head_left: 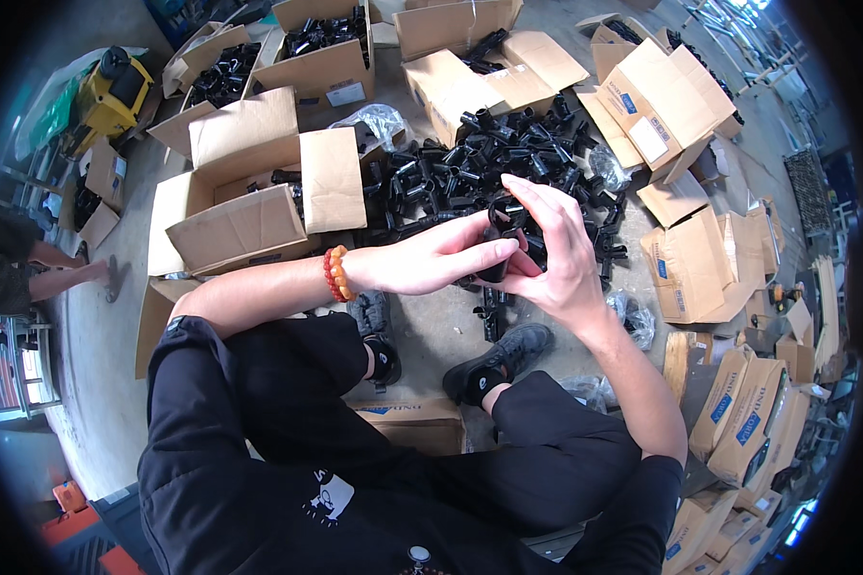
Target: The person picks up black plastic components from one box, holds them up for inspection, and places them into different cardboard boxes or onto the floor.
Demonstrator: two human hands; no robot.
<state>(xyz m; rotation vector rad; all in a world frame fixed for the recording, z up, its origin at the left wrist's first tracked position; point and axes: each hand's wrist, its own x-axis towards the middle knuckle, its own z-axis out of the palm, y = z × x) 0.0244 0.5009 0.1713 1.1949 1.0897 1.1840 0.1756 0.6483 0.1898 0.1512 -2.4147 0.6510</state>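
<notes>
My left hand (441, 257) and my right hand (558, 257) meet in front of me, both closed on one small glossy black part (495, 272). Fingers cover much of it, so its full shape is hidden. Beyond and below the hands, a large heap of black tubular plastic parts (431, 177) lies spread on the floor. To the left of the heap stands an open cardboard box (235, 230) with a few black parts inside. A loose black part (490, 321) rests on the floor between my shoes and the heap.
More open boxes of black parts, including one box (318, 77), stand at the back. Opened cartons (705, 264) and stacked cartons (743, 412) line the right. Clear plastic bags (379, 123) lie about. Another person's leg (72, 273) shows at far left, near a yellow machine (113, 96).
</notes>
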